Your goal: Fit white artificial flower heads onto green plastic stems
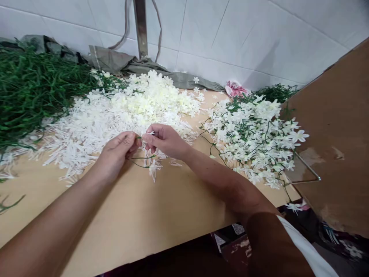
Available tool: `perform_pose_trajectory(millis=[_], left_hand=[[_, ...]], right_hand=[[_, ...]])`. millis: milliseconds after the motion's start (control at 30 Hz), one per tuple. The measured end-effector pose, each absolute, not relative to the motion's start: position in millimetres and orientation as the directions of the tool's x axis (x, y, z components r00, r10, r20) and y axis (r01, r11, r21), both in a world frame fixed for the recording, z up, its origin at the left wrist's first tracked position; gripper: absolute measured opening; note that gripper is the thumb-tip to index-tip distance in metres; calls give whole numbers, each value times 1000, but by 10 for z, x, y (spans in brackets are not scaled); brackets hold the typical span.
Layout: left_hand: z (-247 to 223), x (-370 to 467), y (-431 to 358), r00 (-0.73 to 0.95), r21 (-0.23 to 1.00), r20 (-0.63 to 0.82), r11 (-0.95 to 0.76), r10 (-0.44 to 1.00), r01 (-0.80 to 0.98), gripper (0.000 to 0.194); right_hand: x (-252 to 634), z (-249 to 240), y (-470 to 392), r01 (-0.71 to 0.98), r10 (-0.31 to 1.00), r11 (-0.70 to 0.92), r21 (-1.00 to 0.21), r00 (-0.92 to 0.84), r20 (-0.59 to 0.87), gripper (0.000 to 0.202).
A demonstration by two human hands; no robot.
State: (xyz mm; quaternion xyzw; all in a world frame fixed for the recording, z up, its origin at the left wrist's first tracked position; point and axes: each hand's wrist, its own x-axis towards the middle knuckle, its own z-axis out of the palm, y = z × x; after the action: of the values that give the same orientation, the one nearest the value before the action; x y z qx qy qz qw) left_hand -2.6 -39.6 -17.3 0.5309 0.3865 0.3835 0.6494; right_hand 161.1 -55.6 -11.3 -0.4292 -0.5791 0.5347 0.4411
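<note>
My left hand [122,145] pinches a thin green artificial stem [138,137] between thumb and fingers. Close against it, my right hand [161,139] is closed on a small white flower piece [151,133], and the two meet at the stem's tip. Below the hands hangs a white artificial flower [155,167] on a green branch [141,157]. Behind them spreads a heap of loose white flower pieces [95,119], with pale yellowish blossoms [152,96] at its far side. My fingers partly hide where stem and flower piece come together.
Green stems [37,88] are piled at the left. White flowers on green stems [250,134] lie heaped at the right, beside a brown board [331,134] with a metal handle [311,173]. Grey cloth [112,59] and a pink cloth [236,89] lie along the tiled wall [216,38].
</note>
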Motion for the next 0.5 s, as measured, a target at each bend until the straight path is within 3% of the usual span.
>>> perform_pose_trajectory(millis=[167,367,500], left_hand=[[-33,-68,-355,251,958,-110,170,962,-233,21],[-65,-83,-343,314,957,-67,151,947,-250,24],[-79,-111,-342,326,951,-31,128,945,-282,22]], right_hand=[[2011,241,-652,81,984,174,-981,-55,170,32],[2281,291,-624,18,973,194,-981,127,194,36],[2282,369,-638,142,966,198,-970,137,218,33]])
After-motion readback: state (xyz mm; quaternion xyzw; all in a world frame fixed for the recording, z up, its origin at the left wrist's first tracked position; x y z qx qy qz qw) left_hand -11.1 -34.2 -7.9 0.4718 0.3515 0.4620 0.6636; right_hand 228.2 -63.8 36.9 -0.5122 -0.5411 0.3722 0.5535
